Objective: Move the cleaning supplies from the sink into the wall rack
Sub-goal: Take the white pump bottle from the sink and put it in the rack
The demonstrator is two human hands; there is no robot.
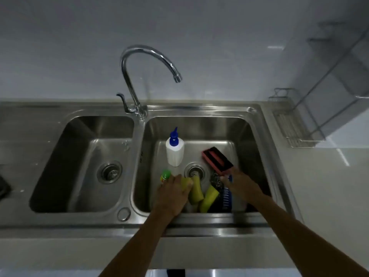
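The right basin point(245, 128) of a steel double sink holds the supplies. A white bottle with a blue cap point(174, 151) stands near its back. A red and black scrub pad point(217, 160) lies to the right of the drain. Two yellow sponges point(196, 191) point(209, 197) lie at the front, with a green-capped bottle point(165, 175) to their left. My left hand point(172, 193) curls its fingers around a yellow sponge. My right hand point(239, 184) pinches a blue and white brush point(227, 196) beside a dark scourer point(216, 181). The wire wall rack point(295, 126) hangs at the right.
A chrome gooseneck tap point(139, 76) arches over the divider between the basins. The left basin point(83, 162) holds nothing but its drain. A dark object point(3, 188) sits at the far left edge. White counter runs to the right below the rack.
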